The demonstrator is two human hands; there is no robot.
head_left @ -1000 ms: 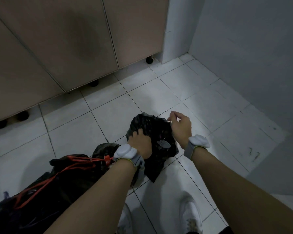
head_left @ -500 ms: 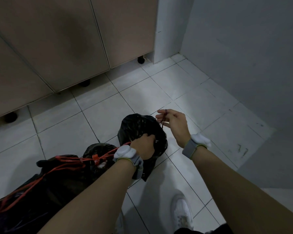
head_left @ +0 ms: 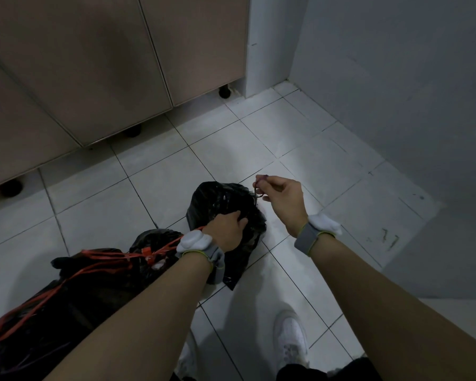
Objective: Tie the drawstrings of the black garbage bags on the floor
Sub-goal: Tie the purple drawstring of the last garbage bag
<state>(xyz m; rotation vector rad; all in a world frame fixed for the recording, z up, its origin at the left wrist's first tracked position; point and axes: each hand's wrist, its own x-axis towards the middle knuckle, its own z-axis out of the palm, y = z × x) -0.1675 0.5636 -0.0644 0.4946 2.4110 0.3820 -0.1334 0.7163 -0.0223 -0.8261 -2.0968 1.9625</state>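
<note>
A small black garbage bag [head_left: 217, 199] sits on the white tiled floor in the middle of the view. My left hand [head_left: 227, 229] presses down on its gathered top, fingers closed on the plastic. My right hand [head_left: 283, 199] is just right of the bag and a little above it, pinching a thin dark drawstring [head_left: 257, 188] that runs down to the bag's mouth. A larger black garbage bag [head_left: 66, 292] lies at the lower left under my left forearm, with red drawstrings [head_left: 99, 259] pulled across its top.
Beige cabinet doors [head_left: 99, 64] on black feet line the back left. A grey wall [head_left: 396, 92] closes the right side and meets the cabinets at a corner. My white shoes [head_left: 290, 339] stand on the tiles [head_left: 300, 133] below the small bag.
My right hand has lifted off the bag and drawn the drawstring up and to the right. My left hand stays pressed on the bag's top.
</note>
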